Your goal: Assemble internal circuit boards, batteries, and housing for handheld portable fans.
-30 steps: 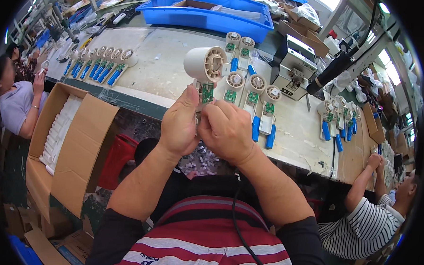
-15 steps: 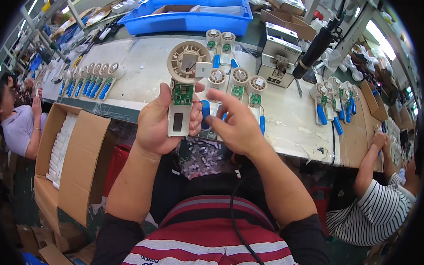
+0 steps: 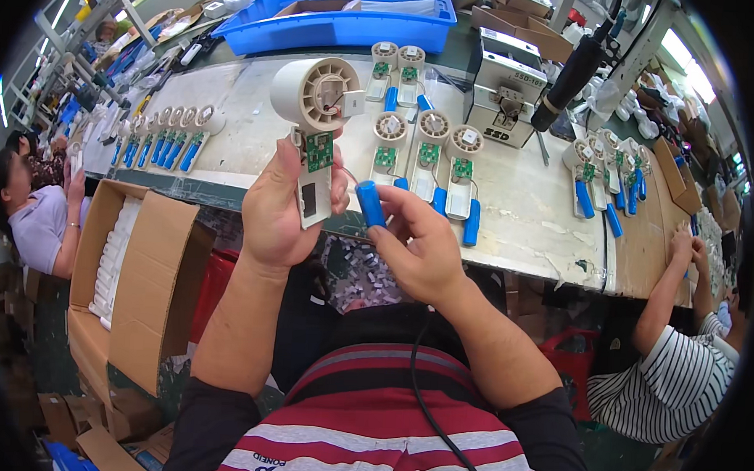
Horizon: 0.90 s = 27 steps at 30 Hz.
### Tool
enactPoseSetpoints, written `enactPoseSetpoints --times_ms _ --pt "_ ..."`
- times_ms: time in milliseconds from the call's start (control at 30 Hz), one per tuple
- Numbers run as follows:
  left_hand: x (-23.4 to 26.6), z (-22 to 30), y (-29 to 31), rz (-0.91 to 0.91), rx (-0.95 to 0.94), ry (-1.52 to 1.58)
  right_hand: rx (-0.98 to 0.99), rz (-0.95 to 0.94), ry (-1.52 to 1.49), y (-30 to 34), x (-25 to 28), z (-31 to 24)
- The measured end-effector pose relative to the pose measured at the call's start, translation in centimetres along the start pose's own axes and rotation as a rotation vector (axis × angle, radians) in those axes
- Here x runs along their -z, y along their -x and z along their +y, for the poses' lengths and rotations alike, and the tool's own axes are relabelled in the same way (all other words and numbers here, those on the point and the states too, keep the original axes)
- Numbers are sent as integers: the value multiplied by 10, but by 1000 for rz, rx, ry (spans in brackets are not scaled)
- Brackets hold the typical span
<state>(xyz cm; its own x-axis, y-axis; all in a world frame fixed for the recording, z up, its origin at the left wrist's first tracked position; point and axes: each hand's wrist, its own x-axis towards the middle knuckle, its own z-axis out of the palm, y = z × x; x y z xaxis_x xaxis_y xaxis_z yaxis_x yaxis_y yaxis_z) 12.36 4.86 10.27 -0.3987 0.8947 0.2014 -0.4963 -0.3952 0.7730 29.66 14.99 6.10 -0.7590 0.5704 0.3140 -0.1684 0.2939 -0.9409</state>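
My left hand (image 3: 271, 206) is closed around the white handle of an opened handheld fan (image 3: 292, 93), its round head tilted up above my thumb. A green circuit board (image 3: 319, 152) shows in the handle, with a dark rectangle (image 3: 309, 200) below it. A small white square piece (image 3: 352, 104) hangs by wires at the fan head. Just right of the handle, my right hand (image 3: 427, 250) pinches a blue cylindrical battery (image 3: 369, 204) between thumb and fingers. A thin wire runs from the battery toward the board.
Several similar opened fans (image 3: 432, 154) lie on the workbench (image 3: 520, 225), with more rows left and right. A blue bin (image 3: 335, 32) and a metal box-shaped machine (image 3: 505, 85) stand behind. A carton of white tubes (image 3: 152, 285) is at left. Co-workers sit on both sides.
My right hand has taken hold of the blue battery and holds it out beside the handle. The fan has tilted and turned, showing the side of its round head.
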Motion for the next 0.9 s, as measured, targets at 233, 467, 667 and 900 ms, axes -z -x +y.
enactPoseSetpoints --times_ms 233,467,667,900 --pt "-1 -28 -5 5 -66 35 94 13 120 10 0 -21" --pt "-3 -43 -2 36 -67 71 206 45 325 -1 -4 -32" --pt "-6 -41 2 122 -67 145 198 -15 338 -3 -8 -41" --pt "5 -43 3 -66 -105 189 -115 -216 -263 -7 -7 -40"
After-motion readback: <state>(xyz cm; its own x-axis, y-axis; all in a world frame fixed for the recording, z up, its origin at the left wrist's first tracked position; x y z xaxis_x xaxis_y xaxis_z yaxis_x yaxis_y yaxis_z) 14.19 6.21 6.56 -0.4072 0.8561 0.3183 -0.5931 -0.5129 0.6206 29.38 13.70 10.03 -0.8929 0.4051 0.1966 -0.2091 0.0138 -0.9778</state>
